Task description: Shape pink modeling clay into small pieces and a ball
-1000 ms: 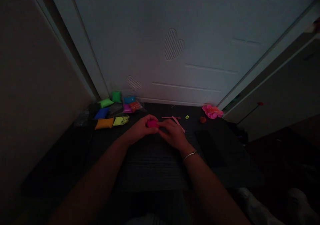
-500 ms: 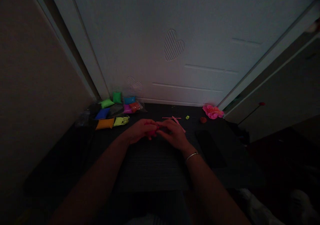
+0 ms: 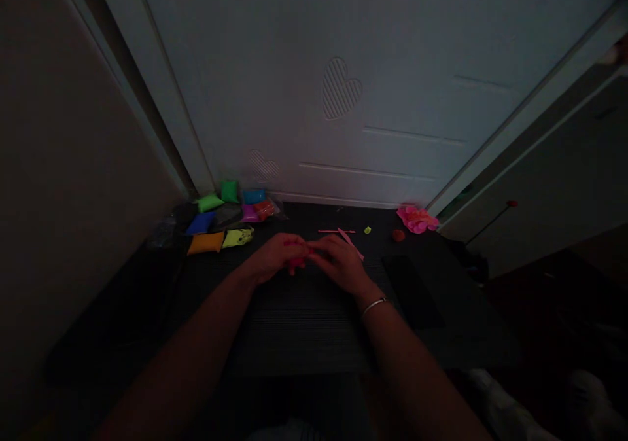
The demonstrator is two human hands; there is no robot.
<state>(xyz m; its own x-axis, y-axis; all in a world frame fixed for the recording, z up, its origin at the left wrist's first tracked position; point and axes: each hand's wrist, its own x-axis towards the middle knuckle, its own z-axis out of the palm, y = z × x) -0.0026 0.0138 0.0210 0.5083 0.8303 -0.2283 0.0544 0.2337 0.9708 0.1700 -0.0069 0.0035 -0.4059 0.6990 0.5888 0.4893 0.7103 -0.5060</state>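
Above the middle of the dark table, my left hand is closed around a lump of pinkish-red modelling clay, part of which shows below the fingers. My right hand, with a bracelet at the wrist, pinches at the right end of the same clay. Both sets of fingertips meet there, and the dim light hides the clay's exact shape. Just beyond the right hand lie a thin pink stick and a flat pink modelling tool.
Clay packets, among them an orange one, a yellow one and a green one, lie at back left. A yellow bit, a red lump, a pink petalled piece and a dark slab are to the right.
Small finger movements only: the right fingertips have shifted slightly at the clay's end, and the left fingers have curled a little differently beneath it. The things on the table have stayed put.
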